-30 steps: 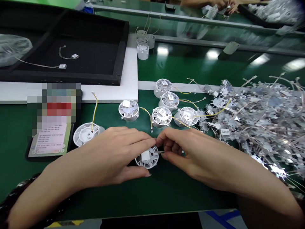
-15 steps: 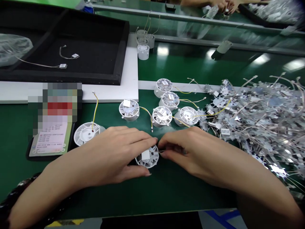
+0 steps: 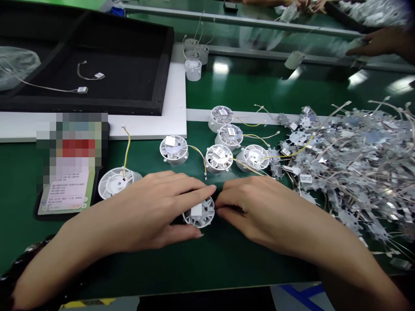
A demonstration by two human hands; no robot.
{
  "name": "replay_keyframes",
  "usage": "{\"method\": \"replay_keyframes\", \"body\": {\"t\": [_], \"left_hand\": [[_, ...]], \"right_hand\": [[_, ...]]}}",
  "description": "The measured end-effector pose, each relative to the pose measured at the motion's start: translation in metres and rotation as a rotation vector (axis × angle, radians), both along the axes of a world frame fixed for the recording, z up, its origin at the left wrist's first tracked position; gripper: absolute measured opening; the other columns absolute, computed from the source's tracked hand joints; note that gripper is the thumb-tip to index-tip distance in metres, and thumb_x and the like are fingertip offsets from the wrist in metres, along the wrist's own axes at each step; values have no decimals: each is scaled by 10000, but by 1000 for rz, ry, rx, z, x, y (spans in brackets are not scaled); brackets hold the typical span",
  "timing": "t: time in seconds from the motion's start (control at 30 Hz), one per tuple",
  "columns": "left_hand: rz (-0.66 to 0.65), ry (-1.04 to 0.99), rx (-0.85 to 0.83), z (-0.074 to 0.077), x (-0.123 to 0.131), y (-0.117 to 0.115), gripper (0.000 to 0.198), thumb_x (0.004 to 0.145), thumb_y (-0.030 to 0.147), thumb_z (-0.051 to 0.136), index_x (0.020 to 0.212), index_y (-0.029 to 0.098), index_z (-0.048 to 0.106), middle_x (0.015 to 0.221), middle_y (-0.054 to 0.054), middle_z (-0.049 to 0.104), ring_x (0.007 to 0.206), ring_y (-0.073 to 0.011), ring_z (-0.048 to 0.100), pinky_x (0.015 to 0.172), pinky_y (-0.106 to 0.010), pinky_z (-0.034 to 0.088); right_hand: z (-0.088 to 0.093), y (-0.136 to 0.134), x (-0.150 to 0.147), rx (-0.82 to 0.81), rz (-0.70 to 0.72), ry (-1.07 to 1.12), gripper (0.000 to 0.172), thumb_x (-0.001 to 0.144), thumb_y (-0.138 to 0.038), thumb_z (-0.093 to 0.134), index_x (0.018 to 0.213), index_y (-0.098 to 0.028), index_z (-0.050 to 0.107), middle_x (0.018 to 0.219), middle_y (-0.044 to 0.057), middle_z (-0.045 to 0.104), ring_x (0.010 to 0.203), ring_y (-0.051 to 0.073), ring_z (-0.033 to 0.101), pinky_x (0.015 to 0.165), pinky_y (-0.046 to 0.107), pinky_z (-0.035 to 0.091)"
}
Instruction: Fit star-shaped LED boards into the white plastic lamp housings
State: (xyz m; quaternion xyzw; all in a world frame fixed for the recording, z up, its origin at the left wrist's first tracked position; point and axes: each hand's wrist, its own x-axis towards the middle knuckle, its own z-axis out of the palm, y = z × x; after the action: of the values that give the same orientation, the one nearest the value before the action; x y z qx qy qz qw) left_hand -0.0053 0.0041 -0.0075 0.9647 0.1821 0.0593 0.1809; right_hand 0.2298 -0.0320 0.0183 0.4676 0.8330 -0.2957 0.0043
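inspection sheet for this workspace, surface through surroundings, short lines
Surface: green tabletop, reflecting overhead light farther back
Job's things: white round housing with a white rectangle on top
Clutter: pile of grey flat parts at right; phone at left
Hands: left hand around the housing; right hand at its right edge, grip hidden
Cables: yellow lead on the leftmost housing
Surroundings: black tray; another person's hand, upper right

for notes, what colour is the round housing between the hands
The housing is white, clearest in the head view.

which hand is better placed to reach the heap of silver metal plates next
Probably the right hand: it is nearer the heap, while the left hand cups a round white plastic housing.
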Motion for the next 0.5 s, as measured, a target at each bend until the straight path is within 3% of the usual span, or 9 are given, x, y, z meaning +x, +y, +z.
{"method": "replay_keyframes", "body": {"t": [0.17, 0.3, 0.5], "left_hand": [[-47, -81, 121, 6, 3, 2, 488, 989, 349, 616, 1402, 123, 487, 1317, -146, 650, 1176, -287, 634, 907, -420, 548], [-95, -216, 265, 20, -4, 3, 261, 1013, 255, 565, 1252, 150, 576, 1188, -90, 720, 1104, -229, 665, 894, -388, 527], [256, -195, 471, 56, -44, 0, 76, 943, 166, 632, 995, 219, 620, 931, 4, 695, 837, -178, 653, 751, -341, 498]], "right_hand": [[-1, -1, 3, 133, 8, -48, 239, 939, -180, 553, 728, -195, 663, 723, 11, 660, 606, 151, 590, 541, 279, 299], [-5, -3, 6, 307, -67, -159, 240, 891, -168, 547, 655, -201, 575, 631, 10, 606, 477, 148, 496, 477, 290, 206], [-10, -1, 16, 402, -131, -259, 249, 901, -230, 536, 662, -209, 603, 681, 45, 650, 498, 188, 540, 469, 283, 227]]}}
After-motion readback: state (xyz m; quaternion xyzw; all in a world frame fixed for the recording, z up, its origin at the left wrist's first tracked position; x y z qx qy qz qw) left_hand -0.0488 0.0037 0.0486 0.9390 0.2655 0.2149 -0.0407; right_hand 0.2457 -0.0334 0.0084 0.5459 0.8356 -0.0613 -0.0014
